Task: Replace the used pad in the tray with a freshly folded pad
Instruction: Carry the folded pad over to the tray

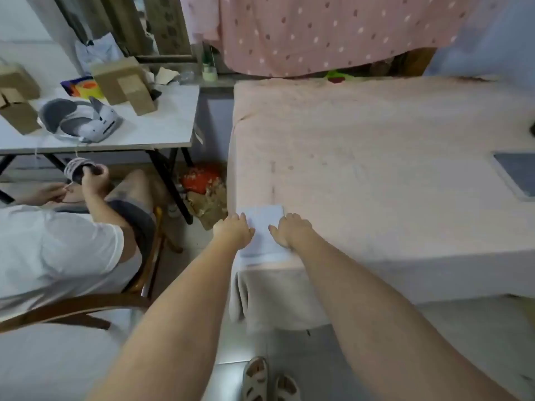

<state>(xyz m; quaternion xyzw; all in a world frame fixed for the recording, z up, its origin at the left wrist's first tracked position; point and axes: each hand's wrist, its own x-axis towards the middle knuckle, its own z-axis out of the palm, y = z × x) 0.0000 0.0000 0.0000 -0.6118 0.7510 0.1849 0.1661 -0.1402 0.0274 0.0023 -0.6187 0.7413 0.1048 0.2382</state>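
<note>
A pale white-blue folded pad (262, 224) lies flat on the near left corner of the pink bed (376, 169). My left hand (234, 231) rests palm down on the pad's left edge. My right hand (291, 230) presses flat on its right edge, fingers spread. The pad shows between the two hands and reaches the bed's front edge. No tray is in view.
A person in a white shirt (58, 256) sits on a wooden chair (86, 308) at the left. A white table (115, 125) with cardboard boxes (121, 82) and a grey headset (81, 118) stands behind. A grey flat object (518, 175) lies on the bed's right. Bags (202, 186) sit on the floor.
</note>
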